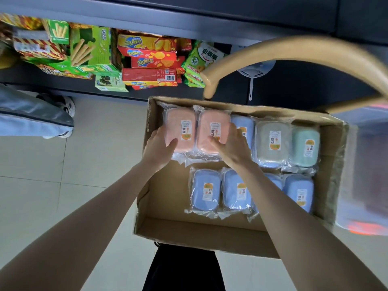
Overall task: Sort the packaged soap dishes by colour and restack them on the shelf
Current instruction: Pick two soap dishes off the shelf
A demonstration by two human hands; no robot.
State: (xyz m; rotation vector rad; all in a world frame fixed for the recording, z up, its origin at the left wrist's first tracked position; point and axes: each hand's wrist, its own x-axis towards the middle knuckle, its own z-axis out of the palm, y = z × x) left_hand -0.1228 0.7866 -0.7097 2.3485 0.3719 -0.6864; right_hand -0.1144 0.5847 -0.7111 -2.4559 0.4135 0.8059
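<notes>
My left hand (158, 147) and right hand (232, 147), fingers spread, press on two pink soap dishes (181, 131) side by side in the cardboard box (168, 227).

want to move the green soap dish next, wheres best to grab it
Take the green soap dish from above, across its two long sides. It lies flat, label up, at the right end of the far row; the box wall and a grey dish crowd it.
</notes>
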